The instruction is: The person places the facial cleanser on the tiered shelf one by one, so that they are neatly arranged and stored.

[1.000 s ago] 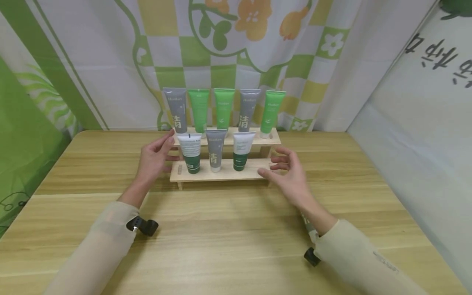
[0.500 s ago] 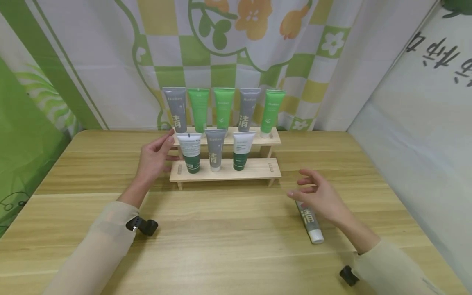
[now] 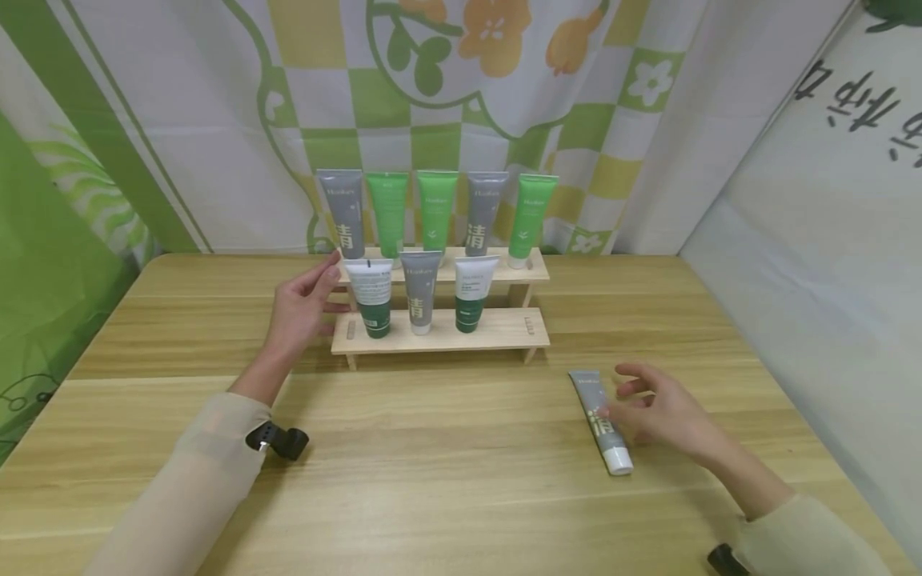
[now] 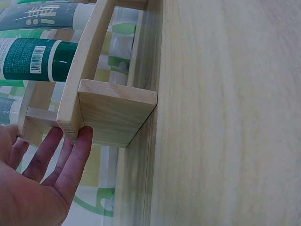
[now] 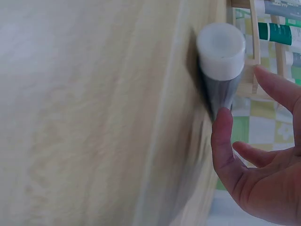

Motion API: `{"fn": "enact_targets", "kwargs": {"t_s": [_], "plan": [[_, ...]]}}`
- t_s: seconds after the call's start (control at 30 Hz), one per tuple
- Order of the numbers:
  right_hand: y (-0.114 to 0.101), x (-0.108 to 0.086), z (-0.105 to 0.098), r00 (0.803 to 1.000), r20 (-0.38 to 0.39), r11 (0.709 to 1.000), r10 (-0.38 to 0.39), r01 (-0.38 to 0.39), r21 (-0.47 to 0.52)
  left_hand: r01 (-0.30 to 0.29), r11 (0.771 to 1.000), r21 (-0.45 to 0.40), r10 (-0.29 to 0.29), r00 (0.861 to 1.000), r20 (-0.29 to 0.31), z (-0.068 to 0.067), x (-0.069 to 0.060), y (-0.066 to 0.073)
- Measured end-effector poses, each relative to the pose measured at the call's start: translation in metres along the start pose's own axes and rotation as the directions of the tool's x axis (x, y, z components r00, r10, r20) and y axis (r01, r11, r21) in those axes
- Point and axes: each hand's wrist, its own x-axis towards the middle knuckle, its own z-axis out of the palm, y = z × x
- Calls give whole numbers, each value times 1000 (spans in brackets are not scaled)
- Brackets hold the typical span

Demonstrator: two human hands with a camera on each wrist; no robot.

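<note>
A two-tier wooden rack [image 3: 432, 342] stands toward the back of the table, with upright squeeze tubes on both tiers. My left hand [image 3: 302, 308] is at its left end; in the left wrist view the fingers [image 4: 81, 155] reach up to the rack's side, fairly straight. To the right, a grey tube [image 3: 595, 404] with a white cap lies flat on the tabletop. Over its right side hovers my right hand [image 3: 666, 412], thumb above the tube and fingers spread apart. In the right wrist view the tube's cap [image 5: 221, 49] faces the camera, and the hand does not grip it.
Grey and green tubes [image 3: 436, 212] fill the upper tier. On the lower tier are two white-and-green tubes [image 3: 471, 296] and a grey one [image 3: 421, 292]. A patterned curtain [image 3: 446, 88] hangs behind the wooden table [image 3: 403, 472]; a white wall [image 3: 814, 264] is on the right.
My right hand has left the right end of the lower tier and moved right and nearer, to the lying grey tube. The left hand has stayed at the rack.
</note>
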Motion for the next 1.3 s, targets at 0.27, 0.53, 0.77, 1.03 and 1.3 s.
{"fn": "enact_targets", "kwargs": {"t_s": [0.27, 0.53, 0.77, 1.03, 1.3], "plan": [[7, -4, 4, 997, 56, 999, 48, -49, 12, 12, 1000, 9, -12, 1000, 1, 0, 0, 1], [2, 1, 11, 997, 39, 996, 68, -66, -57, 3, 1000, 17, -3, 1000, 2, 1, -1, 2], [-1, 4, 12, 997, 41, 993, 71, -67, -97, -2, 1000, 28, 2, 1000, 1, 0, -1, 2], [0, 8, 11, 996, 41, 989, 79, -73, -129, 3, 1000, 28, -3, 1000, -3, 1, 0, 1], [0, 10, 11, 995, 50, 989, 91, -84, -119, -4, 999, 36, 4, 1000, -1, 0, 0, 1]]}}
